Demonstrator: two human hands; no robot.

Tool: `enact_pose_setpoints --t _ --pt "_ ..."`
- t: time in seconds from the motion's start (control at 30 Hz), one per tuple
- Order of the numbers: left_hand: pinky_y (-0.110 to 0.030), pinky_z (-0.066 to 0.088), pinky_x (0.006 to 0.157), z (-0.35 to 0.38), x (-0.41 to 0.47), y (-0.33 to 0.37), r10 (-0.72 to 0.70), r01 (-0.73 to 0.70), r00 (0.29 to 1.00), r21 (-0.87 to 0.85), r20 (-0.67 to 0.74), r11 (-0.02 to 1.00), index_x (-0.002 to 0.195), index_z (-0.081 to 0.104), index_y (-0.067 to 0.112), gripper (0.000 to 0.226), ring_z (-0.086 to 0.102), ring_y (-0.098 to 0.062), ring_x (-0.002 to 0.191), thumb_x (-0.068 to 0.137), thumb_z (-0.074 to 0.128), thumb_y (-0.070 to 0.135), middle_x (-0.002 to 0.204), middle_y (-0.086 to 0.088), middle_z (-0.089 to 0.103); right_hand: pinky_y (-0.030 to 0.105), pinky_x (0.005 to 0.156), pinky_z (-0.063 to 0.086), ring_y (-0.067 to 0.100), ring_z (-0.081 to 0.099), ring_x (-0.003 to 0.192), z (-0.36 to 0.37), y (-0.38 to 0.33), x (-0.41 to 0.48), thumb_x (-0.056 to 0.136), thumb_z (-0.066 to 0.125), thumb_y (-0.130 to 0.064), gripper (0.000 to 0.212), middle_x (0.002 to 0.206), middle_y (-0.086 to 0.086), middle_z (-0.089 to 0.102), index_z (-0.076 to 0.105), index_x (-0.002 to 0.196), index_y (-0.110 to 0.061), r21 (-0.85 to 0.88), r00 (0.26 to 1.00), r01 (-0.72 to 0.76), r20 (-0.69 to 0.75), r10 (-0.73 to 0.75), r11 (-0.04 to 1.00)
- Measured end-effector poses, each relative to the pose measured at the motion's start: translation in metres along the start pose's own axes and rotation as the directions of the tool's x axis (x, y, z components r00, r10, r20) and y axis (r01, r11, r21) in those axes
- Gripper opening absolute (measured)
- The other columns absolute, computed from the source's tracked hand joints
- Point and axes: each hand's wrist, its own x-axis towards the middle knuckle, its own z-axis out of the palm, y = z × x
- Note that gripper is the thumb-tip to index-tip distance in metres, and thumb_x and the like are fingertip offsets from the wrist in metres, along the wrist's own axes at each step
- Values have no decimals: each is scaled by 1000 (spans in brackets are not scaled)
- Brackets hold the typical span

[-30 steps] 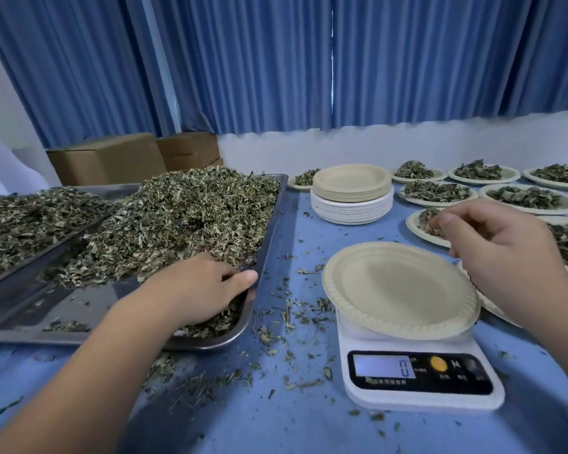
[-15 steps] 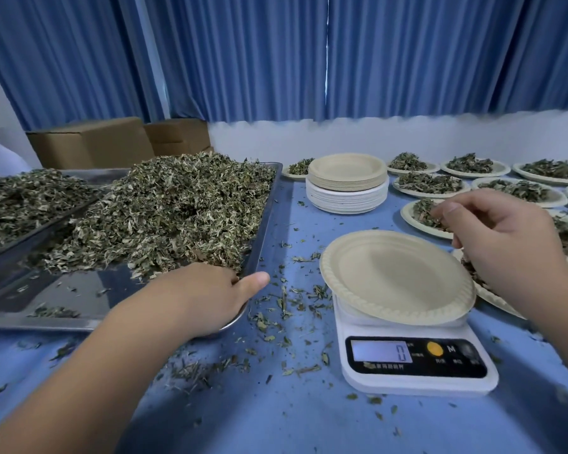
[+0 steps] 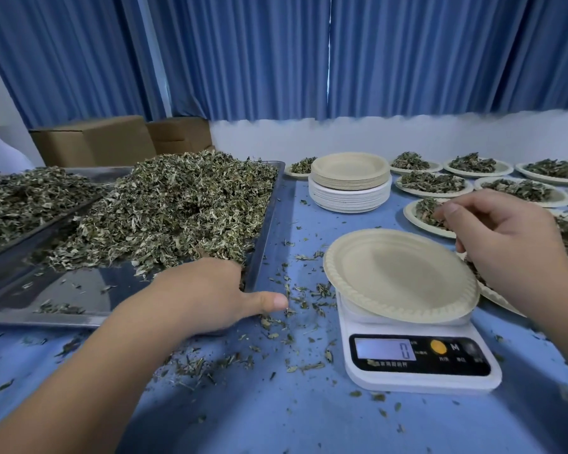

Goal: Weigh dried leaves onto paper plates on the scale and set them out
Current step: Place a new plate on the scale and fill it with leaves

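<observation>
While an empty paper plate point(image 3: 397, 276) sits on the scale point(image 3: 420, 381) at 0, L hand point(image 3: 210, 293) reaches into the tray's point(image 3: 79, 319) dried leaves point(image 3: 177, 211), fingers hidden, grip can't be told; R hand point(image 3: 505, 237) hovers relaxed, empty, prob. to steady plate.

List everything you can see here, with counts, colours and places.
scale: one, white, front right, reads 0
empty paper plate: one, beige, on the scale
plate stack: one, beige over white, centre back
filled plates: at least nine, cream, back right
metal trays: two, silver, left, heaped with dried leaves
leaf bits: many, green, scattered on table
cardboard boxes: two, brown, back left
curtains: blue, behind everything
table: one, blue
left hand: at tray's near corner, fingers hidden
right hand: above plate's far rim, fingers loosely curled
</observation>
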Motion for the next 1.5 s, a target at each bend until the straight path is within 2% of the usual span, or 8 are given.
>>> enact_pose_setpoints --t 0.23,0.33,0.43,0.53,0.67,1.13,1.37,1.5 --pt "-24 42 72 -9 6 -24 92 -80 994 -169 62 982 117 54 24 105 54 -5 87 43 33 95 106 9 59 40 64 46 25 52 63 -2 0 1 91 58 -17 16 64 6 59 72 84 -15 22 1000 -12 -20 12 1000" --pt "-21 40 82 -13 5 -35 123 -100 991 -295 59 950 126 52 32 94 52 -1 94 51 45 87 119 14 56 25 58 42 15 49 60 -2 1 1 91 59 -16 16 65 2 59 72 83 -16 29 1000 -12 -21 13 1000" --pt "-23 42 79 -15 8 -43 112 -117 993 -407 -36 906 112 59 42 57 57 1 92 64 57 74 107 21 59 24 54 39 13 49 59 -2 0 1 91 59 -16 16 65 4 60 71 81 -17 31 1000 -12 -20 13 999" --pt "-19 37 53 -10 16 -46 66 -152 973 -398 -220 905 94 58 44 12 54 5 53 85 63 49 81 18 59 34 59 41 19 50 61 -3 -2 1 91 59 -17 16 65 4 59 71 82 -15 37 1000 -13 -19 14 999" --pt "-35 50 49 -5 23 -46 -14 -143 923 -377 -384 915 102 51 47 13 53 -13 45 93 58 40 74 6 66 27 61 41 18 50 62 -4 -2 1 91 59 -15 16 65 2 60 72 84 -13 19 1000 -10 -24 10 1000" --pt "-26 43 44 -15 13 -27 -55 -252 729 -342 -682 905 89 56 35 32 53 -13 41 84 44 64 53 3 59 26 55 38 18 54 63 -6 8 5 91 59 -19 16 63 -4 58 72 81 -18 35 999 -30 -32 31 999" --pt "-7 35 51 -49 2 49 68 -558 544 -300 -836 774 76 54 39 16 54 8 61 90 52 46 60 21 58 15 39 30 7 40 43 -16 20 13 90 57 -22 19 49 -10 52 70 75 -24 135 992 -95 -65 105 986" --pt "-22 44 63 -60 14 100 199 -570 530 -173 -824 803 92 59 20 30 56 -5 73 94 50 48 75 12 59 18 40 31 7 40 44 -18 22 14 89 57 -24 19 48 -10 52 70 75 -25 136 990 -108 -71 118 985"
